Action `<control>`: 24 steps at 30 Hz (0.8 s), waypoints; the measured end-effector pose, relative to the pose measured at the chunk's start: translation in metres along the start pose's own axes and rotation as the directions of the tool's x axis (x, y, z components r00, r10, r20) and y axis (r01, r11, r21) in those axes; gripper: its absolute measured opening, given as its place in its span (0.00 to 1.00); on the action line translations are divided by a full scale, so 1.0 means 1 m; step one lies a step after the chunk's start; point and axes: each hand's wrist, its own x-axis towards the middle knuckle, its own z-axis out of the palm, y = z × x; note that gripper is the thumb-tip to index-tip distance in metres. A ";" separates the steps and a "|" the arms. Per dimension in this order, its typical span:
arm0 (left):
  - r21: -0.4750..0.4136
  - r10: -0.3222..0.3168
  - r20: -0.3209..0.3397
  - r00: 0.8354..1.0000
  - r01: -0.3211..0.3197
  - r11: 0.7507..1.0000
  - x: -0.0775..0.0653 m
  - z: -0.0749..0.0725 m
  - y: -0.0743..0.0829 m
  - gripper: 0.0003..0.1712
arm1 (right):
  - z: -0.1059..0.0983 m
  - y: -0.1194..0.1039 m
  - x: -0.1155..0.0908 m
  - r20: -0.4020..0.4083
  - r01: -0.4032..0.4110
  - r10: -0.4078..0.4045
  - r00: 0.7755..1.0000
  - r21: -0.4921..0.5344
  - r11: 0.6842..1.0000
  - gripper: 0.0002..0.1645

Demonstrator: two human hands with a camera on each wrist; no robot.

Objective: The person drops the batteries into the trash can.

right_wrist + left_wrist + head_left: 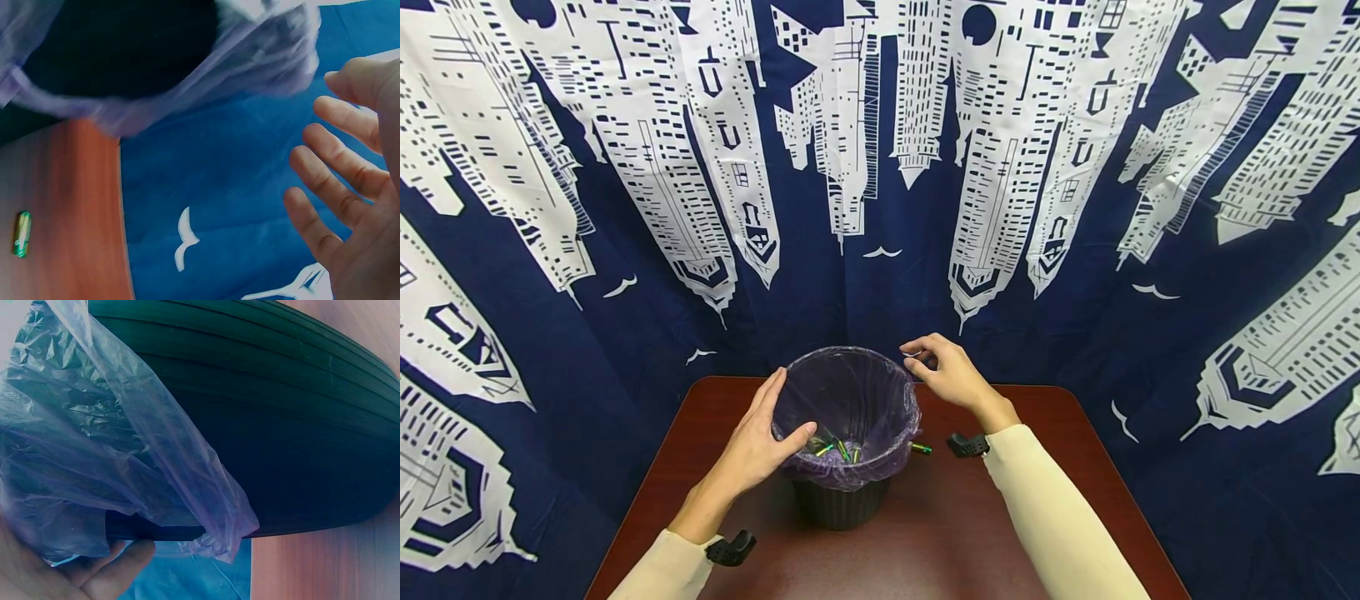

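Observation:
A dark ribbed trash can (842,504) stands on the table, lined with a translucent purple bag (827,477) folded over its rim. Several green and gold batteries (843,451) lie inside, at the bottom. At the can's left side is my left hand (752,446), its fingers along the outside of the lined rim and its thumb reaching over the opening. In the left wrist view, fingertips (139,553) show right at the bag's edge. My right hand (951,375) hovers off the right rim. Its spread, slightly bent fingers (325,169) hold nothing in the right wrist view.
One battery (921,448) lies on the brown table (1000,500) to the right of the can. A dark blue cloth (850,292) printed with white buildings hangs behind and around the table. Black straps with cameras sit on both wrists.

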 end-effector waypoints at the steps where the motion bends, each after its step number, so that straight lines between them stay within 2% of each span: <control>1: -0.001 0.000 0.000 1.000 0.000 1.000 0.000 0.000 0.000 0.63 | 0.001 0.005 -0.002 -0.007 -0.011 0.011 1.000 0.002 1.000 0.16; 6: -0.001 -0.001 -0.001 1.000 0.001 1.000 0.000 0.000 0.000 0.63 | 0.007 0.029 -0.014 -0.024 -0.059 0.059 0.998 0.001 0.998 0.15; 13: -0.007 0.006 -0.001 1.000 -0.006 1.000 0.001 0.002 0.000 0.63 | 0.018 0.058 -0.036 0.029 -0.165 0.164 0.986 0.034 0.986 0.18; 18: -0.014 0.006 0.005 1.000 -0.006 1.000 0.002 0.003 0.000 0.63 | 0.036 0.081 -0.054 0.061 -0.249 0.247 0.967 0.041 0.968 0.19; 24: -0.013 -0.005 -0.005 1.000 0.005 1.000 0.000 0.002 0.000 0.62 | 0.066 0.102 -0.076 0.120 -0.293 0.288 0.950 0.026 0.956 0.21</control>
